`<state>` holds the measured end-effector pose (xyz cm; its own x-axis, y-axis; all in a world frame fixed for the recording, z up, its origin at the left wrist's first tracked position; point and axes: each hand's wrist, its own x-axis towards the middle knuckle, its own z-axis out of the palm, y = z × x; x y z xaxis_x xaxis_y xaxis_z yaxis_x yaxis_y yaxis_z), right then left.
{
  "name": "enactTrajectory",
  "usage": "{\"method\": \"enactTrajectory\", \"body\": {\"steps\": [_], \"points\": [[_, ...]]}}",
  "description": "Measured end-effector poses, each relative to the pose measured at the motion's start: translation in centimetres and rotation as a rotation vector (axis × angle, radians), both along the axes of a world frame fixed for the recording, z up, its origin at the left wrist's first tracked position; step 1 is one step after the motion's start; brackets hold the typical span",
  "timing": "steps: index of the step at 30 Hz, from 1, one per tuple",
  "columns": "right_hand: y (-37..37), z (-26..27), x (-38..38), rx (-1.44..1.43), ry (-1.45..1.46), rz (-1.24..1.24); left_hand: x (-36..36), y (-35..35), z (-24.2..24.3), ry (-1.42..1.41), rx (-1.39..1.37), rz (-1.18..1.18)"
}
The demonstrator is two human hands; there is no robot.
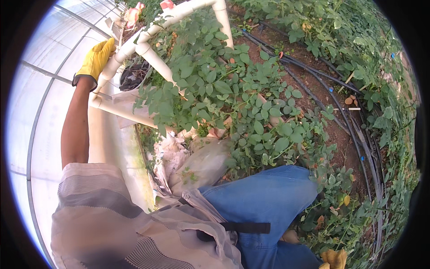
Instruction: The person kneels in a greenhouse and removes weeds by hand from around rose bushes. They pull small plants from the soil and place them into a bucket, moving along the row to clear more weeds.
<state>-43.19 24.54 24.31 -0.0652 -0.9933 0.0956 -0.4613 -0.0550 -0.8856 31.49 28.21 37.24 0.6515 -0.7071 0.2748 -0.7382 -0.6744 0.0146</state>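
Observation:
My left hand [95, 60], in a yellow work glove, is stretched out at the upper left. It lies against the side of a white PVC pipe [124, 50], and its fingertips are partly hidden there. Whether the fingers close around the pipe is unclear. My right hand [336, 259], also in a yellow glove, shows only in part at the bottom right edge, low among leaves beside my blue trousers [258, 198]. What it touches is cut off. Leafy green rose-like plants [221, 84] spread between the pipes and my legs.
Black irrigation hoses [322, 74] curve over brown soil [302, 84] on the right. The pipework has a red valve handle [167, 4]. A container of dark material [134, 75], a pink-orange flower [133, 15], crumpled plastic sheeting [205, 164] and the pale greenhouse wall [43, 101] are around me.

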Motion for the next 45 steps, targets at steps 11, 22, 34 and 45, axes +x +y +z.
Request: {"method": "enactTrajectory", "body": {"steps": [11,22,34,45], "points": [[-7.7,0.8,3.6,0.313,0.570,-0.067,-2.9,-0.1,-1.2,-0.051,0.100,0.140],[-13.1,6.2,14.9,0.463,0.224,0.107,-3.6,-1.5,0.1,-0.097,0.267,-0.075],[-18.0,21.4,65.7,0.422,-0.186,1.097,-3.6,-1.7,-0.3,0.022,-0.071,0.147],[-16.3,4.3,69.5,-0.831,0.514,1.568,-4.0,-1.6,0.3,0.382,-0.313,0.199]]}}
